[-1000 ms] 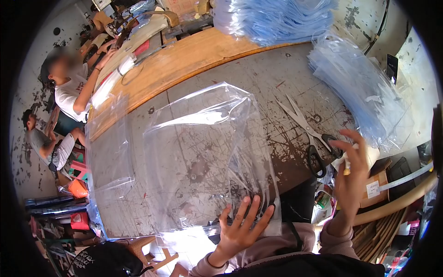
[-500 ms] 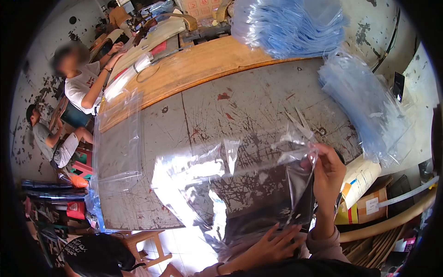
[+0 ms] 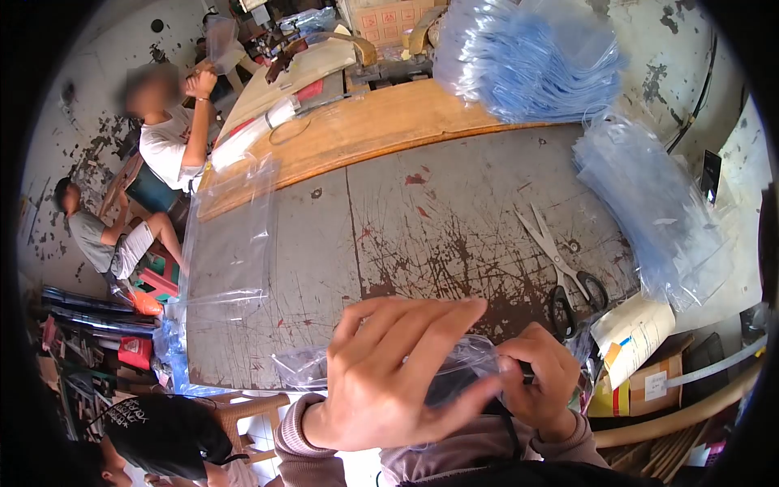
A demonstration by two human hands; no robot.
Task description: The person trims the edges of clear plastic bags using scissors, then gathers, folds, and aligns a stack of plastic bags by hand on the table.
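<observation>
Close to my body, a clear plastic bag (image 3: pixel 466 355) hangs bunched at the table's near edge. My right hand (image 3: pixel 540 377) pinches its right end between thumb and curled fingers. Over the bag is my left hand (image 3: pixel 398 369), its fingers spread and its thumb reaching toward my right hand; it partly hides the plastic. Scissors (image 3: pixel 561 264) with black handles lie on the scratched table (image 3: pixel 316 268), blades apart, beyond my right hand. Another clear plastic sheet (image 3: pixel 231 235) lies flat at the table's left end.
A wooden board (image 3: pixel 349 142) runs along the far edge. Bluish plastic bags (image 3: pixel 540 65) are piled at the back, with another stack (image 3: pixel 649 211) at right. Two people sit at left, one raising clear plastic (image 3: pixel 221 40); another person in black (image 3: pixel 166 434) is at lower left.
The clear bag has been drawn off the tabletop toward my body and bunched up. My left hand has risen over it, and my right hand has come down. A person at left has raised their hands.
</observation>
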